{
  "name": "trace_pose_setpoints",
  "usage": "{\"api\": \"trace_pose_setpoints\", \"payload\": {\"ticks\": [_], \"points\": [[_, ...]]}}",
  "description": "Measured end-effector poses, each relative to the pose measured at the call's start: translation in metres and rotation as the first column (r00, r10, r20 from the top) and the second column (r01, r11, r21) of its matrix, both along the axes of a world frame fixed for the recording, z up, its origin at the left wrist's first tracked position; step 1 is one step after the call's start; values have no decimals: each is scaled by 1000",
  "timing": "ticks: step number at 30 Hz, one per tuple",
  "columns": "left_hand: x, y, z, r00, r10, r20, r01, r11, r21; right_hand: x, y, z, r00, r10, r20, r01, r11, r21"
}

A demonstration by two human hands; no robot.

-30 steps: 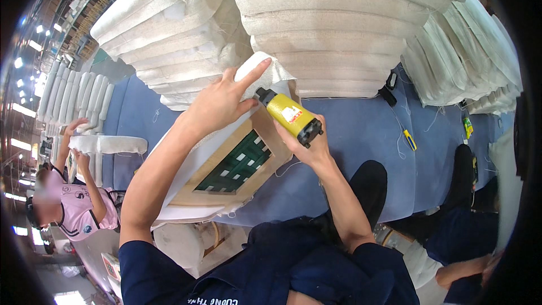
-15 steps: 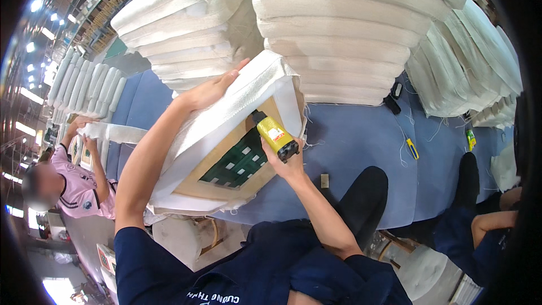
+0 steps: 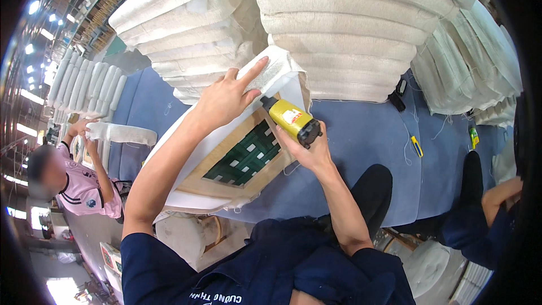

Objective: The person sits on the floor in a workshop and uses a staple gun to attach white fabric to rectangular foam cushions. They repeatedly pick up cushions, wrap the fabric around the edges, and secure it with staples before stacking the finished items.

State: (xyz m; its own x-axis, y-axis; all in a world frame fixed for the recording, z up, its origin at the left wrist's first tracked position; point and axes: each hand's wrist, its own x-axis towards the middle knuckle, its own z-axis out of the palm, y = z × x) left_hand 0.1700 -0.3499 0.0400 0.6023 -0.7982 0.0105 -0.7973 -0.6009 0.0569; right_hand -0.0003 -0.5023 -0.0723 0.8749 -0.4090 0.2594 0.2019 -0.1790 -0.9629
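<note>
In front of me an upholstered seat panel (image 3: 186, 200) stands tilted, its underside toward me. It has white fabric edges, a wooden frame and green woven webbing (image 3: 243, 152). My left hand (image 3: 226, 97) lies spread over the folded fabric at the panel's far corner, index finger and thumb stretched out. My right hand (image 3: 313, 152) grips a yellow staple gun (image 3: 291, 117) with a black end cap. The gun's black nose is at the frame's edge, close to my left thumb. My right hand hides the gun's handle.
Tall stacks of cream upholstered panels (image 3: 350, 34) stand along the blue table's (image 3: 367, 135) far side. A yellow cutter (image 3: 416, 146) and black objects (image 3: 397, 100) lie to the right. At left a person in pink (image 3: 87, 192) holds a white padded piece (image 3: 124, 134); another person sits at right.
My left hand has slid from the panel's outer side onto its corner, fingers now spread over the fabric. The staple gun has shifted slightly right, its nose now nearer that corner.
</note>
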Motion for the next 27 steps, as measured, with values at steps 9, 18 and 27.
{"api": "trace_pose_setpoints", "payload": {"ticks": [9, 18, 27], "points": [[-11, -2, 3, 998, -44, 42, 43, 999, 13, 10, -10, -11, 1000, -24, 9, 25, 988, -150], [-18, -2, 4, 999, -51, 18, 50, 998, 42, 7, -4, -37, 996, -49, 74, 64, 977, -204], [13, 15, 22, 909, -277, -312, 275, 960, -54, -16, 28, -65, 997, -61, 54, 64, 996, -65]]}}
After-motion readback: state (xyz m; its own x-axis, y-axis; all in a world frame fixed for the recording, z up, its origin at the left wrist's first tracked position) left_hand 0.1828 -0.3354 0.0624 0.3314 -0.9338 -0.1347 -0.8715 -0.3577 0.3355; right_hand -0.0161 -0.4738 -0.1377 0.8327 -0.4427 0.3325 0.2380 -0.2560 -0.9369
